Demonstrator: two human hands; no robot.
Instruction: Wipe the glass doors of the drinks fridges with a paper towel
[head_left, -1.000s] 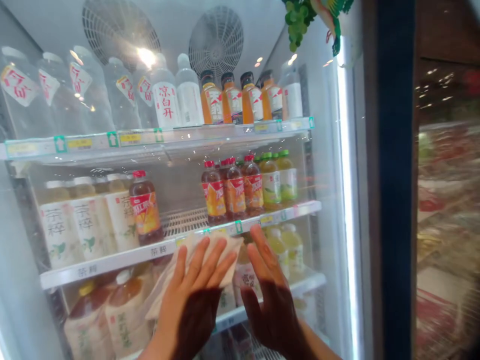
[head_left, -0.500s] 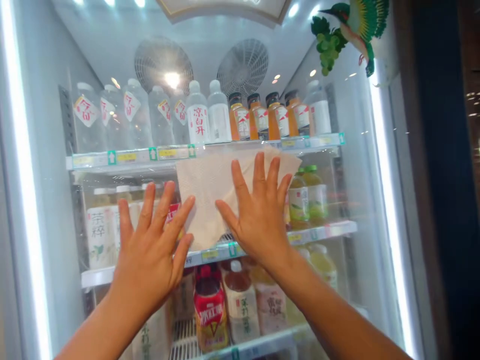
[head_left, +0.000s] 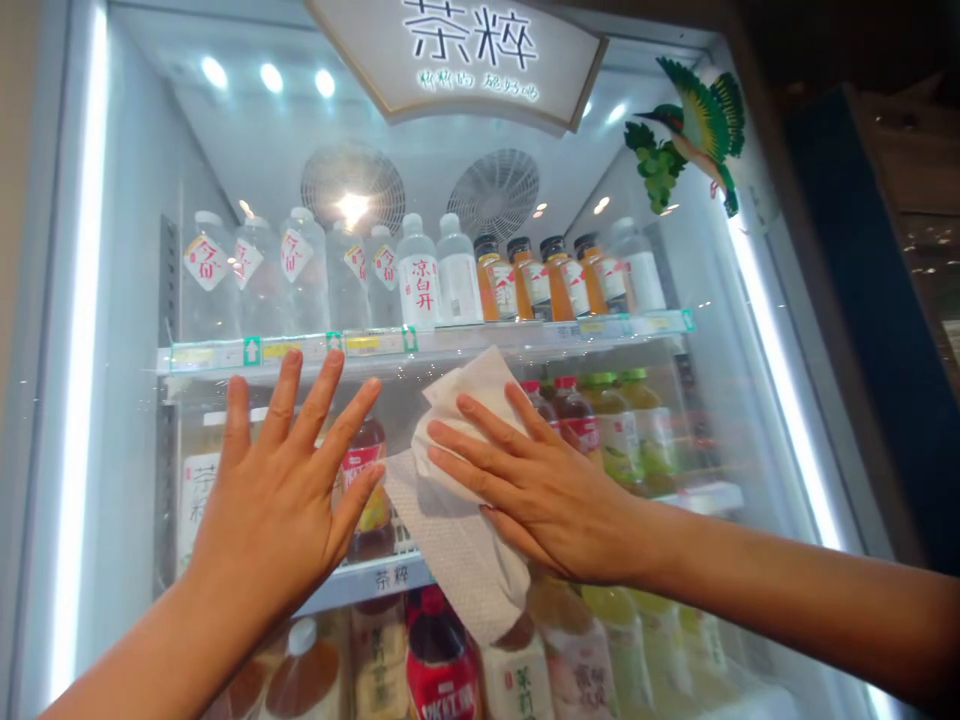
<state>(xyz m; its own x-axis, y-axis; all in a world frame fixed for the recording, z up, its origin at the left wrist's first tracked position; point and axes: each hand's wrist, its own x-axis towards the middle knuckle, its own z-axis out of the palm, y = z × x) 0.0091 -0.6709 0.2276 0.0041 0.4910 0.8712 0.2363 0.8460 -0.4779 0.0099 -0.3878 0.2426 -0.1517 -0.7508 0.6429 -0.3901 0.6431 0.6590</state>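
Observation:
My left hand [head_left: 281, 475] is spread out flat on the glass door, fingers apart, with nothing in it. To its right, my right hand [head_left: 532, 480] lies with outstretched fingers over a white paper towel [head_left: 472, 570], pressing it against the glass. The towel is creased and folded under those fingers; its upper edge sticks up above them and a long end hangs down to the left. Behind the glass, a red-labelled drink bottle [head_left: 367, 490] shows between the two hands.
Bottles of water [head_left: 210, 275] and orange drinks [head_left: 566, 285] line the upper shelf [head_left: 480, 343]. Further bottles fill the shelves below. A sign [head_left: 465, 50] is at the top of the fridge, and a bird sticker [head_left: 697, 130] is at upper right. Light strips run down both sides.
My right hand has turned so its fingers point left. The towel, spread wide before, is now bunched and twisted under it. The view has tilted up, showing more of the sign.

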